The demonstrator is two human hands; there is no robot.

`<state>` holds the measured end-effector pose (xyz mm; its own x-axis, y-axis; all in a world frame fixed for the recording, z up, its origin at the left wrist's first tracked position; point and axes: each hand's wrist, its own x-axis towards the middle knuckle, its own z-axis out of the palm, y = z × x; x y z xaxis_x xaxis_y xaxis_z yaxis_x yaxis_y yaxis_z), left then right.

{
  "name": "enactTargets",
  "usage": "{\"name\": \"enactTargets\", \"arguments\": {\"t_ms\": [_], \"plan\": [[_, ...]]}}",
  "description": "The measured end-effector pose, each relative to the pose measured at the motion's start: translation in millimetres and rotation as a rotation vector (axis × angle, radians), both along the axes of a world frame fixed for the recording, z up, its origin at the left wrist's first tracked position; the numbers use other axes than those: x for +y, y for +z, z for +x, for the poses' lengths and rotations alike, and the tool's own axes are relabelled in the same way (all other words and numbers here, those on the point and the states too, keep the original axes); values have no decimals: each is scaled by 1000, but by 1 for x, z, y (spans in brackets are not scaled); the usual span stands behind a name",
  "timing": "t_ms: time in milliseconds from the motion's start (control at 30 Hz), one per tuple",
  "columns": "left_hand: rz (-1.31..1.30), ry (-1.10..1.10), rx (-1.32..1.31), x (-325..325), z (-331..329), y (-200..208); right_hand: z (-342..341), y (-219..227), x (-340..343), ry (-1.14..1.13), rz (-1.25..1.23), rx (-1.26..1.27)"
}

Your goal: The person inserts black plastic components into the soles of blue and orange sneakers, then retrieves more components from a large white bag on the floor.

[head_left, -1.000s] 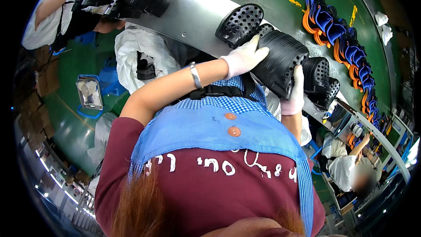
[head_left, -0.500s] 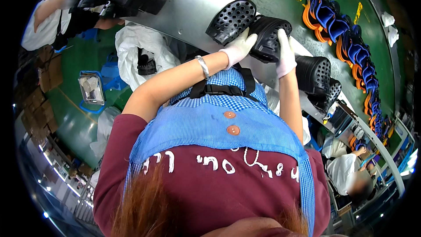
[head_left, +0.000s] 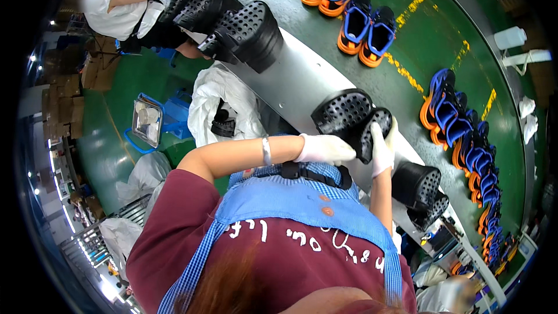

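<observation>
Both my gloved hands on a black studded shoe mould at the near edge of the grey belt.

The green conveyor (head_left: 442,35) curves away, carrying blue-and-orange shoes (head_left: 366,26) in pairs, with yellow floor marks between them. The grey belt (head_left: 302,81) lies bare between mould pairs. The black mould pair (head_left: 351,119), dotted with round holes, sits tilted at the belt's near edge. My left hand (head_left: 324,149) grips its near side, fingers closed on it; my right hand (head_left: 381,151) presses flat against the other face.
</observation>
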<state>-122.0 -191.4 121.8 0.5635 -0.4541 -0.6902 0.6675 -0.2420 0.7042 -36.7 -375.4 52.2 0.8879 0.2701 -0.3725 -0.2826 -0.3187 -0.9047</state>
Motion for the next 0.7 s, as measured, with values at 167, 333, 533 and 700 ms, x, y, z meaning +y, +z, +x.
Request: {"name": "enactTargets", "arguments": {"t_ms": [167, 333, 533, 700], "plan": [[124, -41, -628, 76, 66, 60, -5, -10, 4, -71, -71, -77], [1087, 53, -910, 186, 185, -11, -4, 13, 4, -63, -158, -113], [1499, -152, -539, 255, 288, -53, -24, 18, -6, -345, 21, 43], [1558, -428, -613, 259, 309, -80, -54, 14, -12, -550, 1, 27]]}}
